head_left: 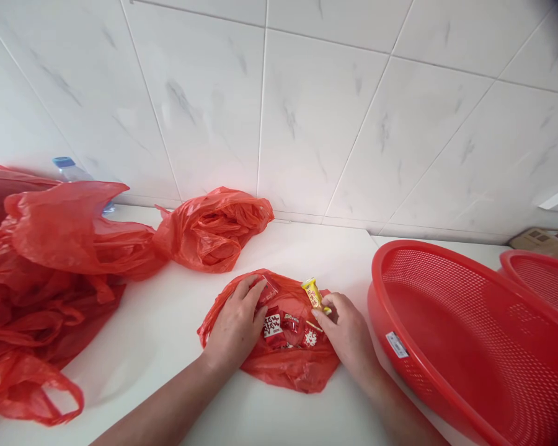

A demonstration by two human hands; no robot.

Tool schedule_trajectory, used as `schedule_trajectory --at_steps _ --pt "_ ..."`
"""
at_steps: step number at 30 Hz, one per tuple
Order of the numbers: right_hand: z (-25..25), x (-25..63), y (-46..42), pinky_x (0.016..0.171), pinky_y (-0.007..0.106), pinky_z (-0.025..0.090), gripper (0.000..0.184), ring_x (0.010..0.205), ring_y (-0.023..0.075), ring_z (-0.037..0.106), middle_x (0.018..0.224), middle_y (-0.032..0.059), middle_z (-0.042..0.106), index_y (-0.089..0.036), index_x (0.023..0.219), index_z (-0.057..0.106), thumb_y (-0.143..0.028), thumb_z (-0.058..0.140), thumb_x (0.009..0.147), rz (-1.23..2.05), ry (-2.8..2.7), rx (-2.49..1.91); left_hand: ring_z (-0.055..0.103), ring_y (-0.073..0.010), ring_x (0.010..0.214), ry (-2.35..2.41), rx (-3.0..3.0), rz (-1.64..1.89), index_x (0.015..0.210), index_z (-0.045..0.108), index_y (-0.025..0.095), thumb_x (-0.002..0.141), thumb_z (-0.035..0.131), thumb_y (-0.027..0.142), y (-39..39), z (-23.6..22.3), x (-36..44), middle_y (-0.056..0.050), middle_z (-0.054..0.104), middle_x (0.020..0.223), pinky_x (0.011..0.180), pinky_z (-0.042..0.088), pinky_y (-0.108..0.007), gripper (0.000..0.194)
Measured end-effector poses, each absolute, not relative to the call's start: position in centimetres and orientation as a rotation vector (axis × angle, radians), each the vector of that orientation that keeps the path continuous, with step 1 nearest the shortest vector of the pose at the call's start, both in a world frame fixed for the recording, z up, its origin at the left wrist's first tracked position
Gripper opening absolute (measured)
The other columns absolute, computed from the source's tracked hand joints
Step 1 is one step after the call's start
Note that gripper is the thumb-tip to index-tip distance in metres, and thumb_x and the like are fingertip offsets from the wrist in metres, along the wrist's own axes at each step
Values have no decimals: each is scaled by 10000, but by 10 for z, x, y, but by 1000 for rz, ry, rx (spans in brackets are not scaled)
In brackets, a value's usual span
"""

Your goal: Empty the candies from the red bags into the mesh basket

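Observation:
A thin red plastic bag (302, 371) lies opened out on the white surface, with several small wrapped snacks inside. Among them are a red-and-white packet (273, 324) and another red packet with a white burst (310, 337). My left hand (237, 319) rests over the bag's left side, thumb and fingers apart. Its fingertips are at a clear-and-red wrapper (269, 288); whether they grip it is unclear. At the bag's right side, my right hand (346, 328) pinches a yellow wrapped snack (312, 293) between thumb and fingers, just above the bag.
A large red plastic basket (395, 310) stands close on my right, a second red basket (539, 272) behind it. Crumpled red bags (214, 229) and a bigger heap of red bags (51, 279) lie leftward. A blue-capped bottle (65, 163) stands by the tiled wall (307, 111).

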State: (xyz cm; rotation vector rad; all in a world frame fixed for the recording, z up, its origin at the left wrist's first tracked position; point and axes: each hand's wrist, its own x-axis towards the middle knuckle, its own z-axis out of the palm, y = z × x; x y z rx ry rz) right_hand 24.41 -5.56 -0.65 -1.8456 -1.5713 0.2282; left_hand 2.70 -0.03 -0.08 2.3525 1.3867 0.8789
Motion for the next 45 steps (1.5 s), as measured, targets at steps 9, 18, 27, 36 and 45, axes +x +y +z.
schedule_trajectory --at_steps 9,18,27,36,45 --pt "7 234 -73 584 235 422 85 670 138 560 763 16 581 -213 817 528 -245 487 885 -136 -1732 -1648 554 -215 1143 1378 2456 919 1225 501 229 889 445 203 -5 4 25 -62 505 1331 911 514 -354 341" --pt "8 223 -77 607 237 396 135 660 131 545 712 7 590 -199 776 549 -145 470 872 3 -2019 -1487 606 -227 1078 1376 2521 751 1209 535 218 879 476 194 2 -3 21 -66 597 1255 865 527 -348 336" --pt "12 230 -78 588 255 415 116 678 142 562 773 15 608 -213 779 564 -248 499 868 62 -2072 -1691 620 -252 1014 1501 2496 704 1064 621 182 899 447 229 7 7 20 -90 589 1237 857 510 -387 244" --pt "16 230 -79 657 314 481 259 783 192 622 924 15 650 -223 918 575 -319 703 713 260 -2079 -1877 614 -242 987 1487 2680 803 1172 546 194 907 446 252 -3 12 21 -94 563 1263 747 531 -343 289" --pt "17 230 -78 635 311 473 201 759 200 623 891 13 657 -245 897 607 -311 691 726 318 -2030 -1878 604 -242 939 1181 2780 836 1088 605 200 896 463 223 -11 18 26 -85 649 1095 833 500 -412 240"
